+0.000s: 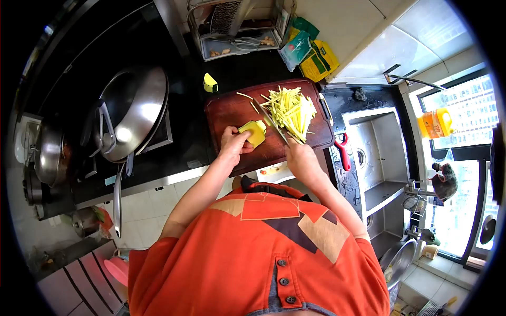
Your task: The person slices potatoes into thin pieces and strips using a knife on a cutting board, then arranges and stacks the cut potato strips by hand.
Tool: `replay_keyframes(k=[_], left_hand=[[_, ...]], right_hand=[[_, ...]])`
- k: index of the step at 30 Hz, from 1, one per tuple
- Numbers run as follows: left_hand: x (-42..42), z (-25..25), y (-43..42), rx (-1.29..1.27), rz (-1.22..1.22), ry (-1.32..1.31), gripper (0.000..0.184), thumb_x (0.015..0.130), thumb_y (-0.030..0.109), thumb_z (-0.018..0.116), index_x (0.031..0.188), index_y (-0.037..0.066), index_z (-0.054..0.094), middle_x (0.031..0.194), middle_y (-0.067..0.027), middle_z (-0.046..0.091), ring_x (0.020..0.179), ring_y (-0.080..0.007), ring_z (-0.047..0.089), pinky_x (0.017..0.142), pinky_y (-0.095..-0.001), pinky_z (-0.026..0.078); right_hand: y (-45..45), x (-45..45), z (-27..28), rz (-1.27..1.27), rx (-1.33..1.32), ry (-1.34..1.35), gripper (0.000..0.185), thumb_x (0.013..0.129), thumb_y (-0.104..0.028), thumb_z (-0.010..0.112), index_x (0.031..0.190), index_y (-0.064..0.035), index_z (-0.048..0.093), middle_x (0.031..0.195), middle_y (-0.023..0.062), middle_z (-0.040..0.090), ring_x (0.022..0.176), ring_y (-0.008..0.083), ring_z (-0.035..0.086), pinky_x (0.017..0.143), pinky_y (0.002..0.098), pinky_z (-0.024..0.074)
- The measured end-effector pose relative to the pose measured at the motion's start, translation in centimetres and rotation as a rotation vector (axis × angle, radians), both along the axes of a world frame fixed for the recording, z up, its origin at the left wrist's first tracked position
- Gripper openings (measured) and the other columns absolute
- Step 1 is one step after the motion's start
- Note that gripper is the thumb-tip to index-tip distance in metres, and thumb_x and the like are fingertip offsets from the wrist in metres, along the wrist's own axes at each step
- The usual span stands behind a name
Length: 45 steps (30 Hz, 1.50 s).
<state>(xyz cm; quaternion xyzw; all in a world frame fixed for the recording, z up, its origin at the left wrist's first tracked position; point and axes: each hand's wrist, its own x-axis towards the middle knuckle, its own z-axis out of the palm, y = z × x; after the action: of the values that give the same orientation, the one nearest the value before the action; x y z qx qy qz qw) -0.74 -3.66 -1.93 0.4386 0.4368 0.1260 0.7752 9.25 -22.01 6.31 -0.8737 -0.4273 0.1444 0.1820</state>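
Observation:
My left hand [234,142] grips a yellow-green vegetable piece [256,132] over the left part of the dark red cutting board [226,111]. Closed round a knife's handle, my right hand [302,159] is at the board's front edge. The knife's blade [272,122] points away and to the left, between the held piece and a heap of thin yellow-green strips [290,110]. A few loose strips lie left of the blade. Behind the board's back left corner, on the black counter, is another small piece [210,82].
On the left, a lidded wok [138,113] stands on the stove, its handle jutting forward. A rack [242,50] with scissors and seasoning bags [319,60] are at the back. Red-handled scissors [344,151] lie beside the sink [374,152] on the right.

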Motion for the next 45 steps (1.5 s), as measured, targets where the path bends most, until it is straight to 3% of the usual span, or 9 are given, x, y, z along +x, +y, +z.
replay_keyframes(k=[7, 16, 22, 24, 28, 34, 41, 43, 45], left_hand=[[0.3, -0.8, -0.5, -0.01, 0.062, -0.048, 0.039, 0.079, 0.011, 0.07, 0.1, 0.01, 0.037, 0.077, -0.0068, 0.055, 0.049, -0.0143, 0.057, 0.045, -0.0309, 0.054], [0.2, -0.4, -0.6, 0.07, 0.018, 0.023, 0.034, 0.08, 0.014, 0.068, 0.098, 0.011, 0.039, 0.071, -0.0038, 0.054, 0.052, -0.0117, 0.056, 0.05, -0.0312, 0.055], [-0.5, 0.8, -1.7, 0.301, 0.118, -0.017, 0.031, 0.082, 0.006, 0.068, 0.097, 0.008, 0.041, 0.064, -0.0029, 0.053, 0.043, -0.0089, 0.047, 0.037, -0.0244, 0.039], [-1.0, 1.6, -2.6, 0.581, -0.013, -0.112, 0.021, 0.084, 0.006, 0.067, 0.09, 0.006, 0.047, 0.059, -0.002, 0.054, 0.042, -0.0088, 0.048, 0.037, -0.024, 0.039], [1.5, 3.5, -6.8, 0.243, -0.363, -0.044, 0.017, 0.093, 0.014, 0.055, 0.091, -0.002, 0.06, 0.061, -0.0084, 0.061, 0.048, -0.0142, 0.061, 0.039, -0.026, 0.048], [5.5, 2.1, -8.7, 0.475, -0.432, 0.086, 0.027, 0.092, 0.013, 0.047, 0.08, -0.009, 0.058, 0.055, -0.0151, 0.06, 0.04, -0.0217, 0.059, 0.038, -0.0317, 0.048], [6.7, 1.4, -8.6, 0.491, -0.41, 0.195, 0.03, 0.09, 0.015, 0.049, 0.071, -0.005, 0.058, 0.051, -0.0122, 0.058, 0.036, -0.0194, 0.056, 0.038, -0.0326, 0.045], [6.7, 1.3, -8.5, 0.484, -0.409, 0.222, 0.03, 0.09, 0.016, 0.049, 0.07, -0.005, 0.058, 0.051, -0.0121, 0.058, 0.036, -0.0192, 0.056, 0.038, -0.0324, 0.045], [6.9, 1.4, -8.7, 0.504, -0.382, 0.212, 0.033, 0.089, 0.015, 0.047, 0.067, -0.007, 0.058, 0.05, -0.014, 0.058, 0.037, -0.0223, 0.056, 0.039, -0.0351, 0.046]], right_hand=[[1.7, -1.4, -1.1, 0.091, -0.129, -0.059, 0.017, 0.091, -0.009, 0.041, 0.088, 0.0013, 0.054, 0.067, 0.0218, 0.063, 0.067, 0.0371, 0.066, 0.061, 0.0455, 0.0534], [-2.0, -0.8, -1.1, 0.045, -0.178, -0.034, 0.015, 0.089, -0.015, 0.046, 0.087, -0.0018, 0.053, 0.063, 0.0231, 0.061, 0.063, 0.0392, 0.064, 0.06, 0.0507, 0.0511], [-6.2, 0.1, 1.5, -0.01, -0.139, 0.08, 0.011, 0.085, -0.008, 0.049, 0.089, 0.0014, 0.053, 0.065, 0.024, 0.061, 0.064, 0.0409, 0.064, 0.06, 0.0493, 0.0522], [-7.7, 0.6, 2.8, -0.108, -0.032, 0.236, 0.024, 0.091, -0.019, 0.048, 0.085, 0.0037, 0.054, 0.069, 0.029, 0.059, 0.07, 0.0476, 0.059, 0.066, 0.0538, 0.0477], [-9.0, 1.3, 2.7, -0.152, -0.084, 0.327, 0.029, 0.092, -0.021, 0.048, 0.084, 0.006, 0.054, 0.074, 0.0319, 0.059, 0.076, 0.0492, 0.058, 0.07, 0.0542, 0.0454], [-8.6, 1.7, 1.9, -0.214, -0.088, 0.386, 0.029, 0.092, -0.02, 0.046, 0.083, 0.0062, 0.054, 0.074, 0.0322, 0.059, 0.076, 0.0498, 0.058, 0.071, 0.0541, 0.0449], [-9.1, 2.3, 1.6, -0.158, -0.073, 0.435, 0.03, 0.092, -0.021, 0.046, 0.082, 0.0063, 0.054, 0.076, 0.0319, 0.059, 0.078, 0.0493, 0.058, 0.072, 0.0539, 0.0449], [-9.4, 2.6, 0.7, -0.097, -0.013, 0.345, 0.033, 0.096, -0.022, 0.044, 0.077, 0.0039, 0.047, 0.054, 0.0202, 0.054, 0.044, 0.0298, 0.059, 0.047, 0.0409, 0.0472], [-9.5, 3.0, 0.8, -0.096, -0.03, 0.354, 0.031, 0.096, -0.022, 0.045, 0.078, 0.0039, 0.048, 0.056, 0.0214, 0.056, 0.048, 0.0327, 0.061, 0.05, 0.0425, 0.0479]])
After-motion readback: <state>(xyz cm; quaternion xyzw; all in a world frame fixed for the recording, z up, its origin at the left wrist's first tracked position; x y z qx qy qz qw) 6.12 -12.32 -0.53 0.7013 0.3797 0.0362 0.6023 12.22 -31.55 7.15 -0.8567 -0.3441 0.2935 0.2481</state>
